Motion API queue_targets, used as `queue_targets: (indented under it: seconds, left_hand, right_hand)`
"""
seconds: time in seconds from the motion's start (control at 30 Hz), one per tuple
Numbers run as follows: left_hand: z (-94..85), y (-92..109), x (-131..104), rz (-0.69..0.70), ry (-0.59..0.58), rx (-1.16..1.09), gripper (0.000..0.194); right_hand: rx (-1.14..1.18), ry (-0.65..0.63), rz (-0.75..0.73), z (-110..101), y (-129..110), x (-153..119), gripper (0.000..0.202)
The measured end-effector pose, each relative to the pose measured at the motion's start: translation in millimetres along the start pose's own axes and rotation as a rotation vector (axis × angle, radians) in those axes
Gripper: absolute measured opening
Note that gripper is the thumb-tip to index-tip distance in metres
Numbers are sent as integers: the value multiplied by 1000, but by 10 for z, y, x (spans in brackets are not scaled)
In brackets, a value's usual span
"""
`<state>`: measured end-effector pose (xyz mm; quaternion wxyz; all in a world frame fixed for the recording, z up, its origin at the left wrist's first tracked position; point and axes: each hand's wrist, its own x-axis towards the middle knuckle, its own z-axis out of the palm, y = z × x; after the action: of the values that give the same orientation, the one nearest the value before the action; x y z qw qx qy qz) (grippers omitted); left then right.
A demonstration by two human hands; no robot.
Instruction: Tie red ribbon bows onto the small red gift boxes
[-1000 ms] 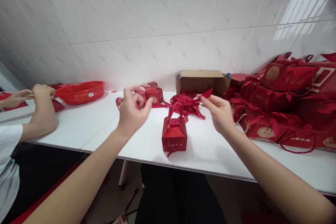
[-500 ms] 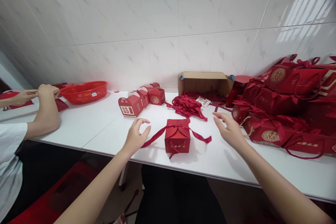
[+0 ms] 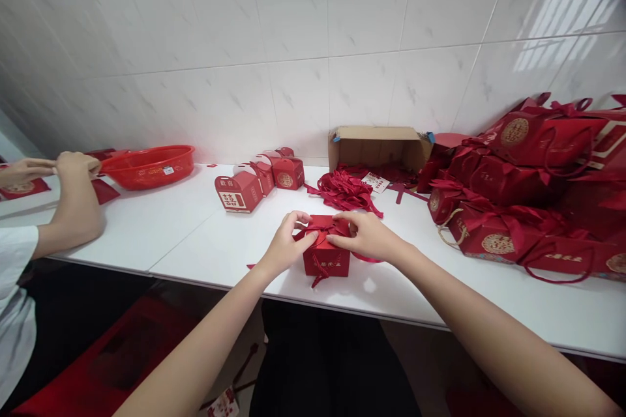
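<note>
A small red gift box [image 3: 330, 265] stands on the white table right in front of me, with gold characters and a twisted red cord on its near side. Across its top runs a dark red ribbon [image 3: 323, 229], crossed in the middle. My left hand [image 3: 289, 244] grips the ribbon at the box's left top edge, thumb over the lid. From the other side my right hand [image 3: 366, 234] holds the ribbon too, its thumb pointing to the middle. The fingers hide part of the ribbon; loose ends show on both sides.
Beyond the box lies a heap of red ribbons [image 3: 342, 192] before an open cardboard box [image 3: 381, 133]. Several red boxes [image 3: 247, 192] stand left of it. Finished-looking boxes [image 3: 513, 176] are piled at right. A red basin [image 3: 151, 172] and a co-worker's arm [image 3: 78, 208] are at left.
Both my hands have come inward from either side of the gift box to its top and taken hold of the ribbon. The view has shifted slightly.
</note>
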<state>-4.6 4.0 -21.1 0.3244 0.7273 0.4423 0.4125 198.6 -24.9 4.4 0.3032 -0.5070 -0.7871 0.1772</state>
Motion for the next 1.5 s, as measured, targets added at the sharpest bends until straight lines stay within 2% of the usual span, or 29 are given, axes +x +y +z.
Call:
queue_targets:
  seconds: [0.1,0.2,0.3,0.47,0.57,0.63,0.77,0.9,1.03,1.13,1.23,1.5]
  left_hand:
    - [12,11,-5,-21,5,-13,30]
    - [26,54,-12,-116,3,-76,39]
    - [20,102,-8,-222,-44,-112,37]
    - [-27,121,40,-256,-95,-41,34]
    - [-60,136,71,-274,-174,-19,34]
    - [-82,162,89,-287,-236,-9,36]
    - [-108,196,120,-273,-278,11,38]
    - [-126,165,150,-252,-292,7,39]
    - [-174,136,177,-230,-360,-10,40]
    - [-206,152,185,-234,-394,-44,37]
    - [-208,177,184,-237,-369,-43,36]
    - [-213,85,148,-246,-260,-13,40]
  right_hand:
    - [5,32,-14,38,56,0,49]
    - [90,120,-34,125,151,-34,42]
    - [277,169,71,181,238,-56,36]
    - [470,89,341,124,285,-49,39]
    - [547,-73,395,72,330,-29,40]
    - [620,-176,374,51,374,-13,42]
    - [838,-236,308,27,415,11,38]
    - [1012,-313,372,8,381,5,41]
    - [891,-234,450,-5,395,-9,47]
    - [789,-212,364,-22,444,-14,47]
    - [781,-199,252,-36,475,-18,46]
    - [882,-358,220,-24,482,-29,48]
